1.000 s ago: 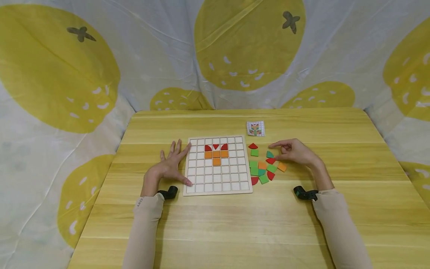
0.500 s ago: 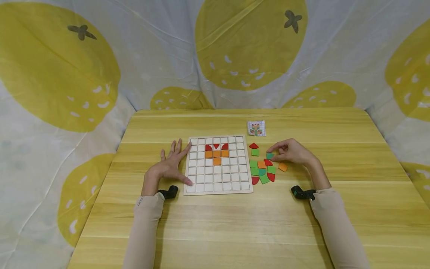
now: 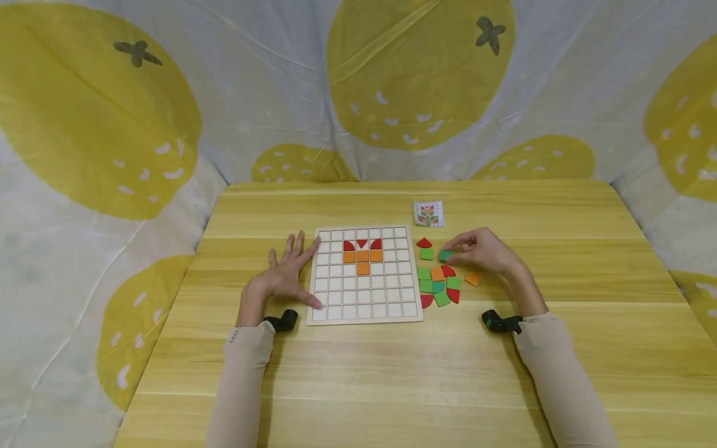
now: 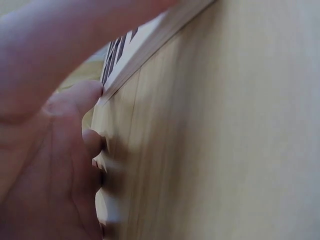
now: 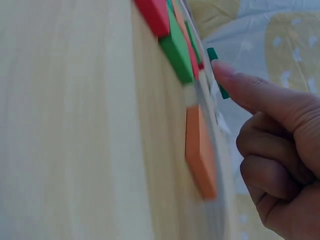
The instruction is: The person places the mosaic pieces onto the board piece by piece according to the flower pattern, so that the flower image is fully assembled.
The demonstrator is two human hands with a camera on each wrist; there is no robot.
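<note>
My left hand (image 3: 284,275) is spread along the left side of a wooden grid board (image 3: 364,311), thumb at its lower left corner and a fingertip at the upper left edge. Red and orange tiles (image 3: 363,256) fill several cells in the board's upper middle. In the right wrist view, a dark green tile (image 5: 218,75) is pinched at the fingertips of my right hand (image 3: 484,252), raised above the table. Below that hand lies a loose group of green, red and orange tiles (image 3: 437,274), just right of the board. A lone orange square tile (image 3: 473,278) sits nearest my wrist.
A small printed card (image 3: 428,213) with a coloured grid pattern lies behind the tiles. The wooden table (image 3: 358,386) meets a fruit-patterned cloth (image 3: 269,93) at its back and sides. A black wrist camera (image 3: 501,322) sits on each wrist.
My right hand has closed its fingertips on the dark green tile and lifted it, moving slightly left. Neighbouring red and green tiles have shifted a little. My left hand stays put.
</note>
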